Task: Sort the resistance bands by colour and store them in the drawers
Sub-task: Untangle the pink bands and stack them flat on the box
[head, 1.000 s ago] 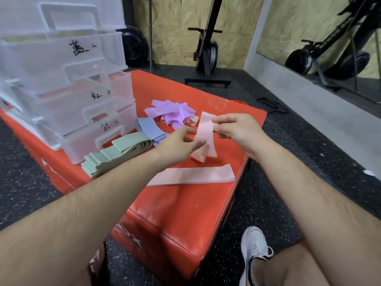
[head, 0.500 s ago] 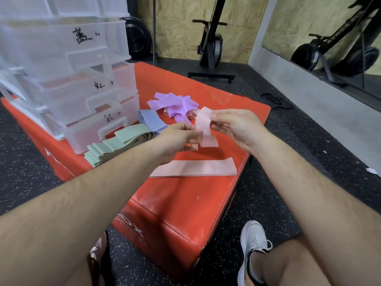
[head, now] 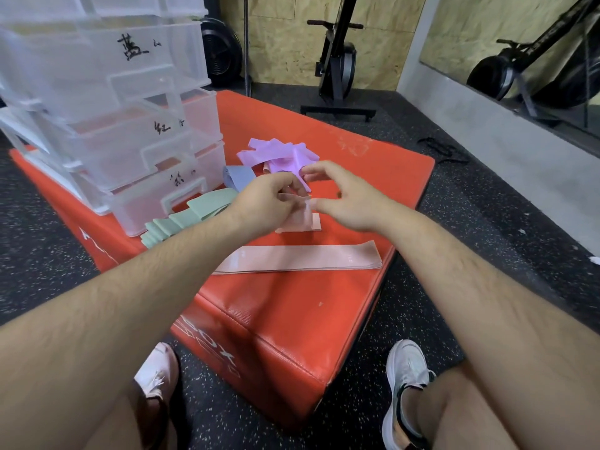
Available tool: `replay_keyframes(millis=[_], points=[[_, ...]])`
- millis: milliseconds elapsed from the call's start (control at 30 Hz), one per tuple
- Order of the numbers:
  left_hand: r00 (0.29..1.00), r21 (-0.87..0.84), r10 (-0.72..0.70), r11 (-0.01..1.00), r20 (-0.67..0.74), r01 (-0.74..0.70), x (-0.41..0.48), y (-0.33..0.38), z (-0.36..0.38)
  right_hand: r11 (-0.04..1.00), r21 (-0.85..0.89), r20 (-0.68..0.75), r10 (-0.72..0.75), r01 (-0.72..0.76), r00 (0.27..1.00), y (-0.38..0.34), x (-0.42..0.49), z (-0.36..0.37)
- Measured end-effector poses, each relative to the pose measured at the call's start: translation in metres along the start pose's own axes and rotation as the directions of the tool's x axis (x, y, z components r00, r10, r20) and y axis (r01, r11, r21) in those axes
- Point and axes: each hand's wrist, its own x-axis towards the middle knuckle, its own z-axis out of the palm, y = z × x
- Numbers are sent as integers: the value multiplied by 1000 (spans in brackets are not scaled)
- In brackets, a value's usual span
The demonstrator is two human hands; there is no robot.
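My left hand (head: 268, 203) pinches a short folded pink band (head: 300, 220) just above the red padded box (head: 285, 313). My right hand (head: 352, 201) is right beside it, fingers spread loosely, its thumb tip at the band's upper edge. A long pink band (head: 298, 258) lies flat on the box in front of my hands. Purple bands (head: 279, 155) lie in a loose pile behind them. A blue band (head: 238, 177) and stacked green bands (head: 190, 217) lie next to the clear plastic drawer unit (head: 136, 131), whose drawers carry handwritten labels.
The box's front and right edges drop to a black speckled floor. My knees and white shoes (head: 406, 378) are below the box. An exercise machine (head: 337, 66) stands at the back, and a mirror wall (head: 519, 43) runs along the right.
Both hands have come down and toward the box with the pink band, which is now folded smaller. My right hand has loosened its pinch and spread its fingers.
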Motion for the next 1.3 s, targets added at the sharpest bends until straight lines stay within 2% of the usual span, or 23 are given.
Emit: replay_keyframes(millis=[67,100,200,300,533,700,800,967,1100,1300], points=[[1000,9,23,1000,-3,-23,-5,2,-5,1000,2,128,24,-24,991,-4,2,10],[999,9,32,999,-9,-32,-7,3,-8,999,-14,147,37,-35,988,-5,4,14],[995,26,49,999,-86,-47,-10,-5,-18,1000,2,115,11,-12,993,-8,8,21],[989,-54,15,998,-146,-23,-9,-19,-28,1000,16,65,14,-15,998,-12,13,23],[988,-269,-94,961,-122,59,-21,-35,-39,994,108,82,-13,4,997,-22,17,36],[986,-293,-98,955,-134,55,-27,-37,-44,997,78,60,-22,17,998,-30,21,45],[981,-279,-109,958,-158,62,-28,-38,-49,1000,-7,97,-11,12,995,-33,18,44],[964,-334,-170,938,-206,94,-26,-47,-56,951,-309,194,53,10,980,-23,11,30],[953,-395,-222,910,-208,126,-27,-56,-62,880,-472,168,143,-48,975,-3,5,14],[949,-458,-228,883,-220,106,-28,-56,-58,816,-566,101,214,-121,972,17,-9,-15]])
